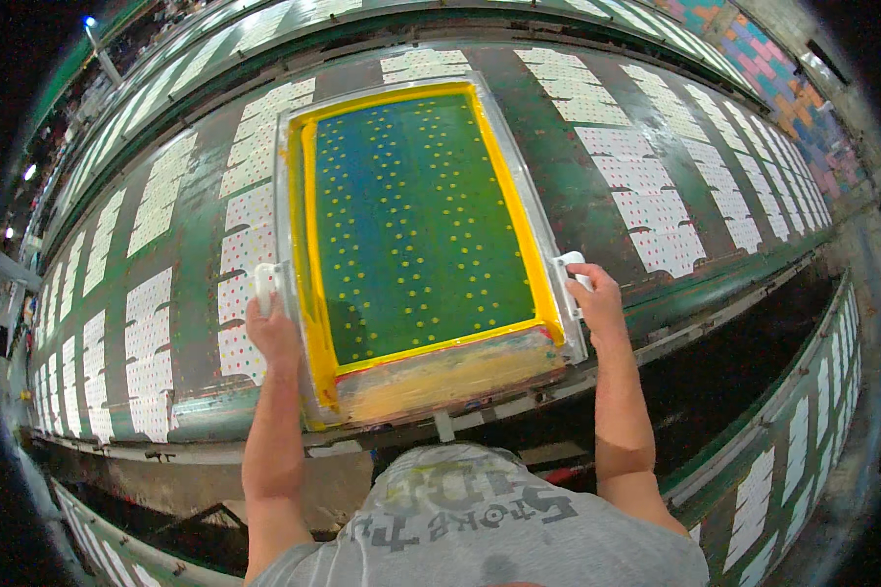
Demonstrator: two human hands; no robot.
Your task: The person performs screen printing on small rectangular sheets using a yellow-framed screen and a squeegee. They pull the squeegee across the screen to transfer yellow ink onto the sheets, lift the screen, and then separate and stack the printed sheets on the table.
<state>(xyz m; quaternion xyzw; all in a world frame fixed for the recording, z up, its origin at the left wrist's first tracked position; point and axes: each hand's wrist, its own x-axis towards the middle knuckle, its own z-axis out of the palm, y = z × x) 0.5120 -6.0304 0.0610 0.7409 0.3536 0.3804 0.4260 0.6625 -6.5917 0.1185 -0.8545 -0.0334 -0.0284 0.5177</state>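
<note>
A large screen printing frame lies in front of me over a long green table. Its green and blue mesh is dotted with small yellow spots, and yellow ink runs along the inner edges. My left hand is closed round a white handle on the frame's left side. On the right side, my right hand grips a second white handle. The near end of the frame is stained with yellow and red ink, and whatever lies under the mesh is hidden.
White dotted pieces of fabric lie in rows along the green table on both sides of the frame. A metal rail follows the table's near edge. Behind me stands another table with white pieces; more tables stretch beyond.
</note>
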